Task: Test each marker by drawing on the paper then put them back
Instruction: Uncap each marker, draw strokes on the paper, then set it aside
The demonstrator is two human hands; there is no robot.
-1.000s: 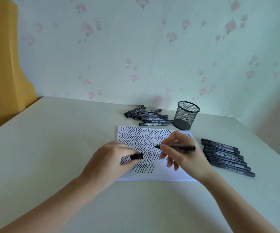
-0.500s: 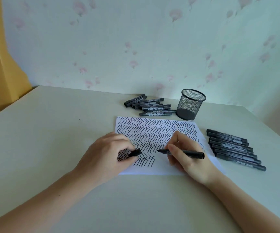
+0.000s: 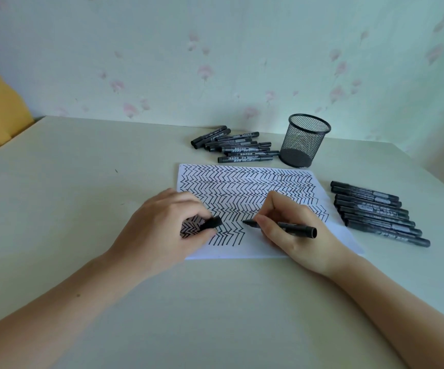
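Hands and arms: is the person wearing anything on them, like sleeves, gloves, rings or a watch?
No. Both forearms are bare right to the bottom of the picture, so no sleeves show. The left hand and the right hand have no gloves, and no rings, watch or bracelet can be seen on the fingers or wrists. The fingernails that show look short and unpainted.

Head camera looks forward and down (closely) over the table [image 3: 82, 182].

Bare forearms, no sleeves, no jewellery.
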